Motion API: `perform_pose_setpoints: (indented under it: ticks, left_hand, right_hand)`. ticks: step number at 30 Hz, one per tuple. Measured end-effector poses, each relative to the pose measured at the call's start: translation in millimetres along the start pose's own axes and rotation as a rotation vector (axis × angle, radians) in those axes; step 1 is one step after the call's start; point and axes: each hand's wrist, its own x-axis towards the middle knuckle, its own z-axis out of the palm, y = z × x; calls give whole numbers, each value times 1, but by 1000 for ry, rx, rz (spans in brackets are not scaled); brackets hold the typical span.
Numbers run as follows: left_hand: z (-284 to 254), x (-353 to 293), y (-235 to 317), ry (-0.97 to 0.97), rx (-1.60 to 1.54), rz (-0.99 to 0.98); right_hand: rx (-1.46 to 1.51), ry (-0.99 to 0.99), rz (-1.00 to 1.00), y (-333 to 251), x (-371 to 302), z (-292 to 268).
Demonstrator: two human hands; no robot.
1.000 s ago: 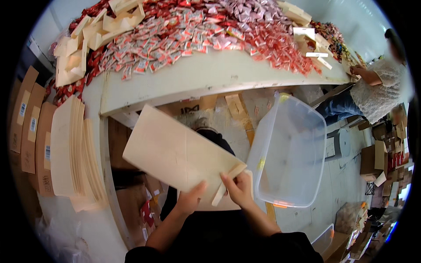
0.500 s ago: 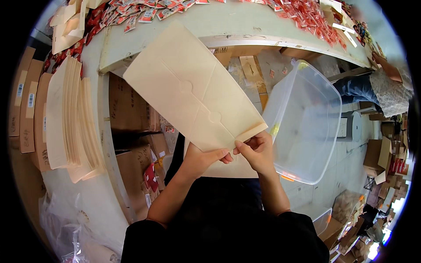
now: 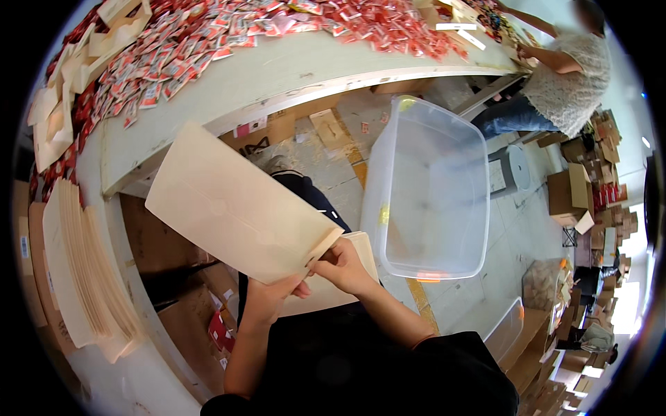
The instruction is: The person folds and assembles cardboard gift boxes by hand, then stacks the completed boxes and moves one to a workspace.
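Note:
A flat cream card sheet (image 3: 232,204), creased and with a narrow flap along its near right end, is held up at a slant in front of me. My left hand (image 3: 274,297) grips its lower corner from below, the thumb pointing toward the flap. The fingers of my right hand (image 3: 341,269) pinch that flap at the near end. Beneath both hands, more cream card sheets (image 3: 362,255) lie on my lap, partly hidden by my hands and forearms.
On the left table stands a stack of cream sheets (image 3: 87,270). A clear plastic bin (image 3: 433,201) sits ahead to the right. Small red-and-white packets (image 3: 173,59) cover the far table (image 3: 277,69), near opened cream boxes (image 3: 59,114). Another person (image 3: 565,80) works at the far right.
My view has turned right, so the table, stack and bin appear farther left. The sheet has tilted and its upper face shows less crease detail. Both hands still hold it.

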Motion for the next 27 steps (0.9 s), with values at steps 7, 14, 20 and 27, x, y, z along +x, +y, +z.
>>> perform_pose_setpoints:
  ticks: [7, 14, 20, 27]
  left_hand:
    - [2, -6, 12, 2, -87, -79]
    - [1, -6, -22, -216, -8, -47]
    - [-79, -23, 23, -223, -619, 183]
    - [-95, -36, -13, -262, -432, 47]
  right_hand:
    - [213, 121, -218, -15, -5, 2]
    - [270, 576, -157, 5, 4, 2]
    - [-438, 194, -100, -19, -17, -49]
    - [-455, 259, -135, -11, -12, -51]
